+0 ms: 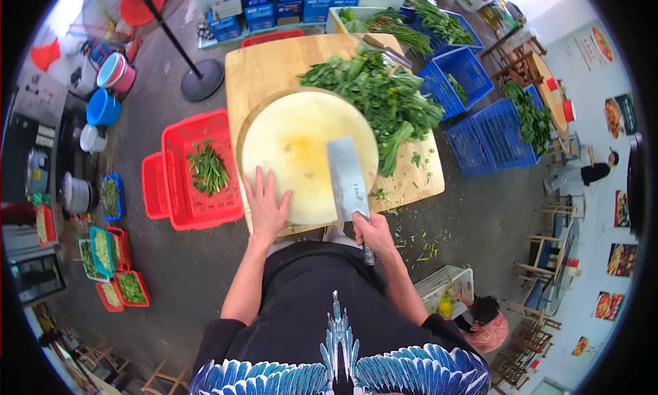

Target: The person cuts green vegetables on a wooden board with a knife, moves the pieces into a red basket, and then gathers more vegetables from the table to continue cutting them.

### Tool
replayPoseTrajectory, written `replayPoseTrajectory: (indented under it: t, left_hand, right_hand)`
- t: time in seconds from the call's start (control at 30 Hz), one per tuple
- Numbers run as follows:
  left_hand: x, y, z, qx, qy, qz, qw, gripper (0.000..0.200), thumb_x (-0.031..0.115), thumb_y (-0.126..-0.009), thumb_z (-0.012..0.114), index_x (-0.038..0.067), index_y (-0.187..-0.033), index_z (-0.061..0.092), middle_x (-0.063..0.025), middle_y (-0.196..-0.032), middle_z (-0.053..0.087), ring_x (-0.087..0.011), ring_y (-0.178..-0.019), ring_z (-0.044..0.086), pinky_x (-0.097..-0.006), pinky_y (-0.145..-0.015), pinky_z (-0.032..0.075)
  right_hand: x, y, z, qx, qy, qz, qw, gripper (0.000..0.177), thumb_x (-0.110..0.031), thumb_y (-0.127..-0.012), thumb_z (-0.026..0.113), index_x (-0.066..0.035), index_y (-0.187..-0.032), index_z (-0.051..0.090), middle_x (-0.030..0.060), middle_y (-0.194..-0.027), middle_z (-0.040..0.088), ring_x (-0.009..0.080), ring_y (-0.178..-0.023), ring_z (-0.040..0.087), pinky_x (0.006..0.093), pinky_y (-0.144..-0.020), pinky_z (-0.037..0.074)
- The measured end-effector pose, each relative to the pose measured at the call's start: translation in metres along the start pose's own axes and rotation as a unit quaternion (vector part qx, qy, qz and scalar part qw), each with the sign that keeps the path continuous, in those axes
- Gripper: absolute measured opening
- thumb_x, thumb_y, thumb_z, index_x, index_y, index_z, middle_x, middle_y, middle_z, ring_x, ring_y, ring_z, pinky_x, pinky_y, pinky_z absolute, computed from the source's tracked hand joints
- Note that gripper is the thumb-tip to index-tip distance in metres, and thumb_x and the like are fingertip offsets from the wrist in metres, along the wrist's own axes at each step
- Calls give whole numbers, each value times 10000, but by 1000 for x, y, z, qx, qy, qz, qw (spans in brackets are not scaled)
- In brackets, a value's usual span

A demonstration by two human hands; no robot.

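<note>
My left hand (266, 206) lies with fingers spread on the left front edge of the round chopping board (295, 121). The handle of a broad cleaver (347, 172) is in my right hand (372, 232), and its blade lies over the right part of the board. A yellowish stain marks the board's middle. Behind and to the right of the board, leafy greens (384, 93) are heaped on the wooden table (257, 69). Left of the table, cut green stems (208, 169) lie in a red basket (177, 141).
Another knife (391, 51) lies at the table's back edge. Blue crates (490, 138) with greens stand at the right. A fan stand (202, 80) is at the back left. A person (486, 323) crouches by a white crate (462, 278); another person (596, 170) is farther right.
</note>
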State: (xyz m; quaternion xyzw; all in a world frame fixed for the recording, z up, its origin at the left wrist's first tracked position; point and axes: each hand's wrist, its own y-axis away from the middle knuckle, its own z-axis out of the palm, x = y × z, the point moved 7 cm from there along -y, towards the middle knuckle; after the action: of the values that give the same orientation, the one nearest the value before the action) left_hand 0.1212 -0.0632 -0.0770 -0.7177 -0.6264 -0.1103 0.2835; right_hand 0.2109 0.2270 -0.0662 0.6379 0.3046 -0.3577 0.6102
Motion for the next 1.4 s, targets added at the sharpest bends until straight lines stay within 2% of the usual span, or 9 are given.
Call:
replayPoseTrajectory:
  t: [0.1, 0.23, 0.37, 0.7, 0.9, 0.93, 1.13, 1.23, 1.4]
  left_hand:
    - [43, 6, 26, -41, -103, -8, 994, 667, 396, -1023, 748, 29, -1552, 575, -251, -1709, 425, -524, -1599, 319, -659, -1311, 236]
    - [77, 15, 56, -18, -79, 16, 997, 669, 409, -1011, 746, 81, -1567, 570, -225, -1697, 452, -456, -1594, 362, -640, -1315, 238]
    - [84, 12, 58, -5, -95, 6, 995, 655, 390, -1004, 747, 91, -1560, 570, -212, -1688, 470, -433, -1583, 391, -633, -1308, 255]
    - [90, 11, 56, 0, -116, -16, 993, 609, 376, -1014, 722, 108, -1540, 574, -196, -1687, 473, -411, -1594, 382, -593, -1321, 240]
    - [84, 5, 55, -17, -53, -36, 998, 578, 322, -982, 770, 97, -1491, 613, -207, -1654, 480, -430, -1574, 380, -618, -1304, 238]
    - [82, 4, 54, -21, -32, -43, 998, 565, 305, -977, 781, 98, -1478, 624, -208, -1645, 482, -432, -1573, 377, -619, -1305, 230]
    - [79, -19, 75, -3, 83, -82, 993, 504, 238, -967, 801, 103, -1431, 658, -208, -1626, 487, -430, -1566, 378, -609, -1319, 201]
    - [112, -45, 93, -6, 151, -28, 988, 469, 210, -983, 780, 101, -1424, 663, -172, -1579, 554, -389, -1526, 454, -624, -1320, 192]
    - [187, -92, 121, -132, 303, 19, 944, 392, 161, -990, 775, 72, -1365, 706, -144, -1371, 720, -345, -1349, 642, -499, -1214, 424]
  right_hand:
    - [19, 2, -78, 73, -68, -7, 995, 318, -230, -1126, 667, -65, -860, 615, -3, -653, 585, 99, -507, 543, 298, -483, 439]
    - [41, 17, -165, 117, -148, 2, 982, 283, -235, -1128, 672, -66, -905, 627, 3, -655, 582, 115, -493, 538, 310, -475, 456]
    - [54, 34, -215, 126, -131, 14, 983, 262, -234, -1125, 672, -58, -935, 639, 0, -659, 575, 113, -498, 534, 316, -477, 461]
    - [62, 13, -180, 72, -152, 29, 985, 264, -214, -1118, 677, -45, -918, 648, -9, -649, 565, 98, -512, 521, 299, -489, 444]
    - [47, 8, -168, 69, -70, 28, 995, 299, -238, -1111, 688, -54, -878, 645, -14, -652, 587, 92, -523, 540, 297, -496, 448]
    - [45, 9, -171, 82, -44, 20, 995, 314, -249, -1109, 690, -56, -868, 638, -5, -652, 590, 95, -520, 546, 301, -495, 445]
    - [37, 12, -189, 199, -160, 35, 966, 260, -248, -1106, 699, -70, -935, 618, 4, -649, 574, 118, -499, 547, 311, -478, 457]
    - [45, 20, -208, 249, -172, 37, 953, 264, -267, -1105, 707, -74, -952, 612, 5, -658, 565, 123, -498, 547, 321, -471, 463]
    - [38, 25, -227, 256, -185, 67, 946, 272, -273, -1109, 699, -78, -940, 615, 0, -675, 566, 122, -505, 552, 317, -481, 470]
